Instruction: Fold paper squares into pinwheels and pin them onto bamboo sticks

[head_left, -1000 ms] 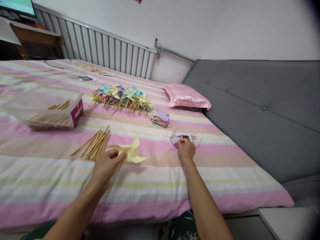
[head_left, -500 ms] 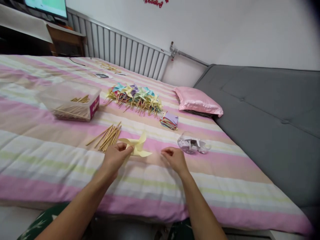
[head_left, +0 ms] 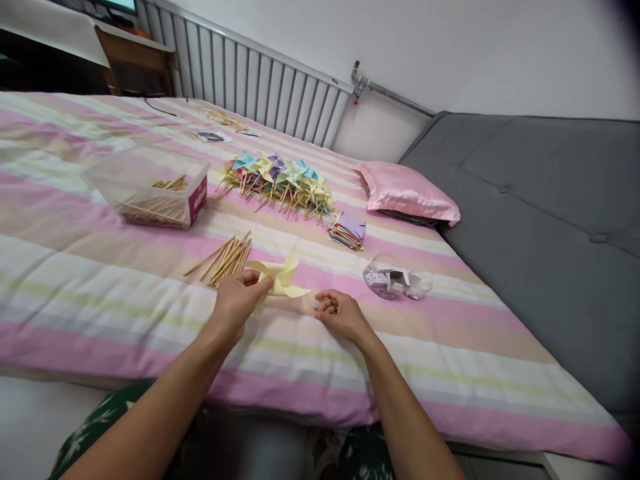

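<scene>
My left hand (head_left: 243, 293) pinches a pale yellow paper pinwheel (head_left: 284, 275) between thumb and fingers, its curled blades pointing away to the right. To the right of the blades, my right hand (head_left: 343, 313) is closed with curled fingers. At its fingertips shows a tiny shiny piece (head_left: 316, 307), too small to make out well. Just beyond my left hand lies a loose bundle of thin wooden sticks (head_left: 227, 260). A clear plastic container (head_left: 383, 283) with white and grey pieces inside rests to the right of my right hand.
A clear box (head_left: 150, 160) of sticks stands at left. Finished pinwheels on sticks (head_left: 280, 180) lie heaped in the middle, near a stack of coloured paper (head_left: 347, 230). A pink pillow (head_left: 407, 193) lies by the grey headboard (head_left: 540, 220). Everything rests on a striped bedspread (head_left: 450, 373).
My right hand has come nearer the pinwheel and turned, so the tiny shiny piece at its fingertips now shows. My left hand still holds the pinwheel. The camera view has shifted slightly.
</scene>
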`<state>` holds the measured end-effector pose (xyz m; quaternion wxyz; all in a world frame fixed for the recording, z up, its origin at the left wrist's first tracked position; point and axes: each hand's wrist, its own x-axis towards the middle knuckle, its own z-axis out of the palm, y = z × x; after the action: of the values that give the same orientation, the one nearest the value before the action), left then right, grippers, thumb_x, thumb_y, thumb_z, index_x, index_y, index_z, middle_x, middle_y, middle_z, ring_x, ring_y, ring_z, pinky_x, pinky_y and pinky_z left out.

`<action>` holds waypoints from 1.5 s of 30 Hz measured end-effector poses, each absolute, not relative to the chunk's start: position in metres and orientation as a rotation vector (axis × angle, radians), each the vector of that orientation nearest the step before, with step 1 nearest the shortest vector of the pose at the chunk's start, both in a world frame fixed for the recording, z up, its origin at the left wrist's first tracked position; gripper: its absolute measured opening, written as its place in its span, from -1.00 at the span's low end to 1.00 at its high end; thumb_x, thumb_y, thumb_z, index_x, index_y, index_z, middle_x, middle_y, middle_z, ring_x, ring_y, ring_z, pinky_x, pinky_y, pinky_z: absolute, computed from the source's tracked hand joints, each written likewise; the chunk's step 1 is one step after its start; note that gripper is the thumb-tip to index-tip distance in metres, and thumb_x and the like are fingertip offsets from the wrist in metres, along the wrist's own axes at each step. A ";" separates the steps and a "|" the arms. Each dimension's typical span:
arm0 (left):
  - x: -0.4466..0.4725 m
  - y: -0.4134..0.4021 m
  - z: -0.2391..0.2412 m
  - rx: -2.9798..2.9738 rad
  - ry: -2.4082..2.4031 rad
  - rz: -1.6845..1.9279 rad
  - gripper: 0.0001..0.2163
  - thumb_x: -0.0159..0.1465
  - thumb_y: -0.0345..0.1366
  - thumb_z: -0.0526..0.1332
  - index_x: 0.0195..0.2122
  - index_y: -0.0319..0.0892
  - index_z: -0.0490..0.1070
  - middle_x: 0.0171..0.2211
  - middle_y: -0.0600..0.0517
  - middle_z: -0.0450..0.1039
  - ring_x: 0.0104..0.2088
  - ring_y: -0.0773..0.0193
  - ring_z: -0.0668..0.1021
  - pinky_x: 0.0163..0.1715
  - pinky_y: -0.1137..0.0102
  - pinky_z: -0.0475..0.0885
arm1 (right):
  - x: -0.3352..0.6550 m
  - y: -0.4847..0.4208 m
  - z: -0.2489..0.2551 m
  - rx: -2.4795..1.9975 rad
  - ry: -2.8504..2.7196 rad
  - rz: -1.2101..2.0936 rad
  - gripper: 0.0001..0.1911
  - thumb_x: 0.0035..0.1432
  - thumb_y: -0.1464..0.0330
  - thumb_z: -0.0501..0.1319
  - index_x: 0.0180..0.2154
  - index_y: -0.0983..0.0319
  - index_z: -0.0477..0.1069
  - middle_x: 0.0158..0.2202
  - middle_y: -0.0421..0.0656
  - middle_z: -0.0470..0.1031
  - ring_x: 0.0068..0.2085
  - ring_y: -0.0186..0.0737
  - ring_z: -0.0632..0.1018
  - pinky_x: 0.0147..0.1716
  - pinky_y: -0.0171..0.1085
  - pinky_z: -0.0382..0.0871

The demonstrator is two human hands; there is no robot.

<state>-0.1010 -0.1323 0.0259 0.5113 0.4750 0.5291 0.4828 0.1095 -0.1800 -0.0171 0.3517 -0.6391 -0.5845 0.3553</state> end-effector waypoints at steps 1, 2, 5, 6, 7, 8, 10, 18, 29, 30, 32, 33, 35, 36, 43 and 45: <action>-0.101 -0.133 0.026 1.138 1.273 1.163 -0.82 -0.08 -0.27 0.26 -0.67 -0.24 0.30 -0.70 0.18 0.16 -0.65 0.47 0.23 -0.64 0.52 0.05 | 0.110 -0.180 -0.016 -1.658 -1.518 0.908 -0.66 -0.12 0.43 0.20 -0.20 0.29 0.38 -0.45 -0.19 0.48 -0.44 -0.33 0.50 -0.43 -0.37 0.37; -0.101 -0.133 0.027 1.134 1.272 1.164 -0.82 -0.09 -0.27 0.26 -0.66 -0.25 0.30 -0.70 0.18 0.17 -0.64 0.47 0.23 -0.63 0.52 0.05 | 0.110 -0.181 -0.015 -1.667 -1.526 0.890 -0.68 -0.11 0.44 0.18 -0.21 0.29 0.38 -0.46 -0.19 0.48 -0.43 -0.32 0.50 -0.42 -0.37 0.37; -0.100 -0.134 0.028 1.125 1.270 1.161 -0.83 -0.10 -0.27 0.27 -0.64 -0.26 0.34 -0.68 0.17 0.21 -0.63 0.47 0.25 -0.62 0.53 0.06 | 0.110 -0.182 -0.011 -1.695 -1.543 0.823 -0.76 -0.09 0.44 0.16 -0.28 0.29 0.41 -0.46 -0.18 0.48 -0.43 -0.31 0.51 -0.41 -0.35 0.38; -0.100 -0.134 0.028 1.123 1.269 1.161 -0.83 -0.10 -0.27 0.27 -0.64 -0.26 0.34 -0.67 0.17 0.21 -0.63 0.47 0.25 -0.62 0.52 0.07 | 0.110 -0.183 -0.010 -1.704 -1.540 0.800 -0.77 -0.10 0.44 0.16 -0.30 0.28 0.42 -0.46 -0.18 0.48 -0.43 -0.31 0.50 -0.41 -0.35 0.38; -0.099 -0.134 0.027 1.122 1.266 1.162 -0.83 -0.10 -0.27 0.27 -0.64 -0.26 0.33 -0.67 0.17 0.21 -0.63 0.47 0.25 -0.62 0.52 0.06 | 0.110 -0.183 -0.010 -1.710 -1.530 0.779 -0.78 -0.11 0.45 0.17 -0.31 0.28 0.42 -0.46 -0.18 0.48 -0.43 -0.31 0.50 -0.41 -0.35 0.37; -0.099 -0.134 0.027 1.121 1.261 1.162 -0.83 -0.09 -0.27 0.27 -0.64 -0.26 0.33 -0.68 0.17 0.21 -0.63 0.47 0.24 -0.63 0.52 0.06 | 0.110 -0.183 -0.009 -1.713 -1.526 0.751 -0.78 -0.12 0.45 0.18 -0.31 0.27 0.42 -0.46 -0.19 0.48 -0.43 -0.31 0.49 -0.42 -0.35 0.37; -0.099 -0.134 0.027 1.120 1.254 1.164 -0.82 -0.09 -0.27 0.27 -0.65 -0.25 0.31 -0.68 0.17 0.20 -0.64 0.47 0.24 -0.63 0.52 0.05 | 0.110 -0.183 -0.008 -1.706 -1.558 0.690 -0.82 -0.12 0.46 0.19 -0.36 0.24 0.42 -0.47 -0.20 0.49 -0.44 -0.31 0.49 -0.43 -0.35 0.36; -0.100 -0.133 0.027 1.115 1.244 1.159 -0.84 -0.09 -0.28 0.28 -0.64 -0.25 0.35 -0.69 0.16 0.22 -0.64 0.45 0.27 -0.63 0.51 0.08 | 0.110 -0.185 -0.004 -1.726 -1.703 0.620 -0.82 -0.09 0.47 0.22 -0.41 0.16 0.56 -0.37 -0.19 0.59 -0.34 -0.21 0.57 -0.28 -0.27 0.41; -0.101 -0.133 0.026 1.144 1.245 1.165 -0.84 -0.09 -0.28 0.26 -0.67 -0.23 0.33 -0.71 0.17 0.22 -0.66 0.45 0.26 -0.65 0.50 0.06 | 0.105 -0.184 -0.008 -1.750 -1.709 0.494 -0.87 -0.06 0.45 0.22 -0.38 0.19 0.49 -0.46 -0.21 0.55 -0.42 -0.28 0.52 -0.38 -0.32 0.37; -0.101 -0.133 0.027 1.147 1.247 1.168 -0.84 -0.09 -0.28 0.26 -0.67 -0.23 0.34 -0.72 0.16 0.22 -0.66 0.44 0.26 -0.65 0.50 0.06 | 0.105 -0.184 -0.009 -1.743 -1.708 0.494 -0.87 -0.05 0.45 0.21 -0.39 0.19 0.49 -0.46 -0.22 0.55 -0.42 -0.28 0.53 -0.37 -0.33 0.37; -0.101 -0.133 0.027 1.148 1.252 1.172 -0.84 -0.09 -0.28 0.27 -0.67 -0.24 0.35 -0.72 0.16 0.24 -0.67 0.43 0.27 -0.65 0.50 0.08 | 0.105 -0.184 -0.010 -1.732 -1.713 0.513 -0.86 -0.04 0.46 0.20 -0.41 0.17 0.51 -0.44 -0.22 0.57 -0.39 -0.27 0.55 -0.33 -0.32 0.38; -0.101 -0.133 0.027 1.146 1.254 1.174 -0.85 -0.10 -0.28 0.27 -0.66 -0.24 0.36 -0.72 0.15 0.24 -0.67 0.43 0.28 -0.65 0.50 0.08 | 0.105 -0.184 -0.011 -1.729 -1.722 0.526 -0.84 -0.03 0.46 0.20 -0.40 0.16 0.53 -0.41 -0.21 0.58 -0.36 -0.25 0.56 -0.30 -0.30 0.38; -0.100 -0.133 0.028 1.139 1.252 1.172 -0.86 -0.10 -0.28 0.27 -0.65 -0.24 0.37 -0.71 0.15 0.26 -0.67 0.42 0.29 -0.65 0.49 0.09 | 0.105 -0.183 -0.012 -1.724 -1.746 0.527 -0.82 -0.03 0.45 0.21 -0.36 0.14 0.55 -0.35 -0.20 0.60 -0.30 -0.22 0.57 -0.25 -0.28 0.39; -0.100 -0.133 0.028 1.137 1.249 1.171 -0.86 -0.10 -0.28 0.27 -0.65 -0.24 0.37 -0.71 0.15 0.26 -0.66 0.42 0.29 -0.65 0.49 0.09 | 0.104 -0.183 -0.012 -1.721 -1.765 0.516 -0.81 -0.02 0.45 0.21 -0.35 0.13 0.55 -0.32 -0.20 0.60 -0.28 -0.21 0.57 -0.23 -0.27 0.39; -0.101 -0.134 0.028 1.131 1.248 1.152 -0.84 -0.09 -0.27 0.27 -0.66 -0.23 0.35 -0.71 0.16 0.24 -0.66 0.43 0.28 -0.64 0.50 0.08 | 0.099 -0.180 -0.010 -1.770 -1.899 0.403 -0.81 0.07 0.43 0.15 -0.33 0.15 0.54 -0.28 -0.16 0.58 -0.26 -0.20 0.55 -0.23 -0.28 0.35; -0.101 -0.134 0.027 1.131 1.246 1.147 -0.85 -0.08 -0.27 0.27 -0.64 -0.24 0.36 -0.70 0.16 0.24 -0.66 0.44 0.27 -0.64 0.50 0.08 | 0.097 -0.180 -0.010 -1.780 -1.919 0.395 -0.80 0.07 0.45 0.14 -0.33 0.16 0.54 -0.28 -0.16 0.58 -0.26 -0.22 0.54 -0.23 -0.29 0.34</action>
<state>-0.1011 -0.1339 0.0273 0.5248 0.4727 0.5207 0.4795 0.0972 -0.1799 -0.0096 0.2445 -0.6520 -0.7030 0.1445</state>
